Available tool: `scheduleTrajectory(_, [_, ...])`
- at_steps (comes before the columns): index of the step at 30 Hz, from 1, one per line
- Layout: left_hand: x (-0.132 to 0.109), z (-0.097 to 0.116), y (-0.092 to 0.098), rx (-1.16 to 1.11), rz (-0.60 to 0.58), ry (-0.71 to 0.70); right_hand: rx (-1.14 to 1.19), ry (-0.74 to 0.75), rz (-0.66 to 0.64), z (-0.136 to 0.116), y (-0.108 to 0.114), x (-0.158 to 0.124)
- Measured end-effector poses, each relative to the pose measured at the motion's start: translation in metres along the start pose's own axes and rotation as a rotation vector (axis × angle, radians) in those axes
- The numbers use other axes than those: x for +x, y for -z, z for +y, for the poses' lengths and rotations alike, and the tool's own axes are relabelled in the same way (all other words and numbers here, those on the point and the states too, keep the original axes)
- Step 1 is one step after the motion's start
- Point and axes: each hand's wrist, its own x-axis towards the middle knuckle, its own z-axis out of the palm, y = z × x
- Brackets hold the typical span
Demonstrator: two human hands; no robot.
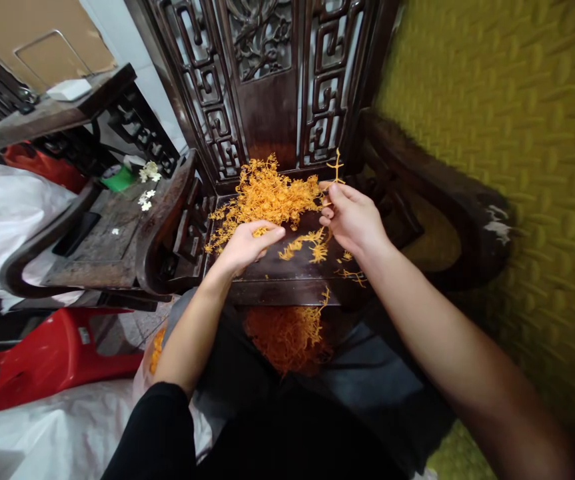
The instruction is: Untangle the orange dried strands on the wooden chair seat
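A tangled heap of orange branched sprigs (272, 193), apparently plastic, is piled on the dark wooden seat (267, 270). My right hand (354, 217), at the heap's right side, pinches one upright orange sprig (337, 165) between thumb and fingers. My left hand (251, 245) is closed in front of the heap, thumb pointing right. Small orange pieces (260, 231) show between its thumb and curled fingers; the rest of its grip is hidden. A few loose orange bits (318, 248) lie on the seat between and below the hands.
Behind the heap rises a carved wooden backrest (270, 113). Below the seat edge, more orange sprigs (287, 337) sit between my legs. To the left are a wooden chair (97, 250) with a green tape roll (117, 179), a red plastic stool (62, 350) and white sacks (47, 427).
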Motion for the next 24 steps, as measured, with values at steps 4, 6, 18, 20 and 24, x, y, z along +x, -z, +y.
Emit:
scheduleTrajectory(4, [-0.002,-0.001,-0.011,0.41,0.076,-0.168,-0.024,0.034,-0.043,0.0,-0.006,-0.006])
scheduleTrajectory(6, [-0.002,-0.003,-0.017,0.632,0.199,-0.24,-0.016,0.055,-0.078,0.004,-0.011,-0.011])
scheduleTrajectory(18, [0.012,-0.016,-0.019,1.005,0.159,-0.346,-0.518,0.21,-0.318,0.011,-0.007,-0.021])
scheduleTrajectory(20, [0.01,-0.013,-0.018,1.018,0.15,-0.338,-0.721,0.23,-0.36,0.011,-0.003,-0.02])
scheduleTrajectory(24, [0.005,-0.008,-0.018,1.127,0.188,-0.306,-0.952,0.247,-0.379,0.011,-0.002,-0.018])
